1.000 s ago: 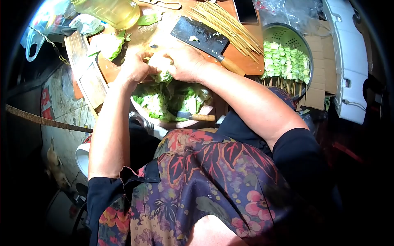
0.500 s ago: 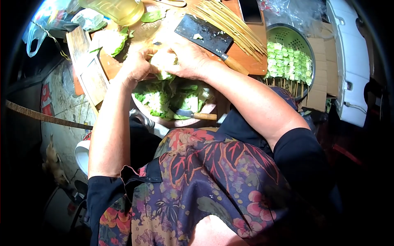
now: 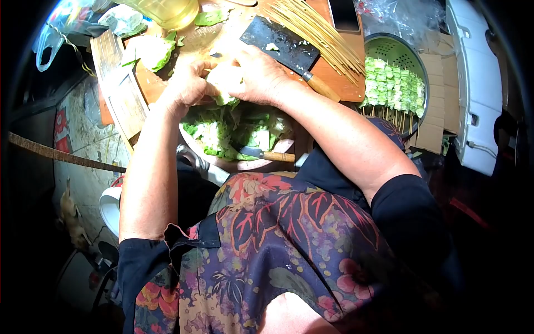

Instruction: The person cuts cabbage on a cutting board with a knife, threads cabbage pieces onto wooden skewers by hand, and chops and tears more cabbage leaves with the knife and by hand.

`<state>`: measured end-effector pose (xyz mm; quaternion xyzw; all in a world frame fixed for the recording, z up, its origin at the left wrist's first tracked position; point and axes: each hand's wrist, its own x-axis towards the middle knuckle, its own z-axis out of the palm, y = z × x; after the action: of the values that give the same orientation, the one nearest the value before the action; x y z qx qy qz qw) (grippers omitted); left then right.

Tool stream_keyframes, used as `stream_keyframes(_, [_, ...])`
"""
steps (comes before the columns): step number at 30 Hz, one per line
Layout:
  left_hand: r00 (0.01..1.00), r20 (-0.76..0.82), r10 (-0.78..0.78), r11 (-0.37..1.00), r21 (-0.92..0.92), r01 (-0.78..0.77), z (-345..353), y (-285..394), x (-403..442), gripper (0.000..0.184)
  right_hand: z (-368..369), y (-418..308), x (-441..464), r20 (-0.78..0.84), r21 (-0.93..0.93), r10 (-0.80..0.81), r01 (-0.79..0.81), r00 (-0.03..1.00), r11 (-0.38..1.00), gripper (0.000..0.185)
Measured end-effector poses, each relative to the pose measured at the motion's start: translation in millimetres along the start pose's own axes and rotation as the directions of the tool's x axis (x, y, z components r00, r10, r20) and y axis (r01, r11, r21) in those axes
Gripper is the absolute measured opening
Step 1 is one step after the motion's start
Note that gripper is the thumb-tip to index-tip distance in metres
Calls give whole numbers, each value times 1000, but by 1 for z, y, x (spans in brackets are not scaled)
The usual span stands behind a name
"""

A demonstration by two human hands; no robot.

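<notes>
A pale green head of lettuce (image 3: 227,84) is between my two hands above the near edge of the wooden board. My left hand (image 3: 189,86) curls round its left side, and my right hand (image 3: 260,77) grips it from the right. The fingertips behind it are partly hidden. Just below, loose green leaves (image 3: 214,136) fill a pinkish bowl (image 3: 286,146). Across those leaves lies a small knife (image 3: 277,157) with a wooden handle. Another frilly lettuce piece (image 3: 158,54) rests on the board to the left of my hands.
A cleaver (image 3: 281,47) lies right of my hands, beside a bundle of wooden skewers (image 3: 317,36) and a phone (image 3: 344,15). Farther right, a colander (image 3: 381,49) holds several rows of skewered leaves (image 3: 392,83). A yellowish clear container (image 3: 172,12) stands at the back left.
The lettuce has turned slightly in my hands, and its smooth pale side shows more. Both hands stay in nearly the same place; the whole view has shifted a little.
</notes>
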<state>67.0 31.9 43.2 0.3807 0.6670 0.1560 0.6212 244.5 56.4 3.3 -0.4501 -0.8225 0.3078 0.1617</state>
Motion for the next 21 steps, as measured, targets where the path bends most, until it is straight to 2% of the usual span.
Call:
stream_keyframes(2, [1000, 2, -2, 999, -36, 2, 0, 0, -1, 62, -1, 2, 0, 4, -64, -31, 31, 1000, 997, 50])
stream_keyframes(8, [998, 18, -59, 986, -152, 61, -2, -2, 3, 57, -10, 5, 3, 64, -3, 13, -13, 998, 1000, 48])
stream_keyframes(12, [998, 0, -70, 984, -165, 69, 1, -10, 9, 55, -11, 4, 3, 70, -35, -8, 11, 998, 999, 47])
stream_keyframes(15, [999, -45, -13, 982, -189, 4, 4, -14, 12, 50, -11, 3, 4, 77, -36, 3, -1, 997, 999, 47])
stream_keyframes(17, [991, -132, 18, 989, -141, -37, 9, -12, 10, 45, -11, 2, 4, 64, -27, 10, -9, 998, 1000, 47])
stream_keyframes(21, [988, -144, 45, 989, -130, -64, 10, -17, 15, 40, -9, 0, 4, 63, -38, 22, -20, 998, 999, 46])
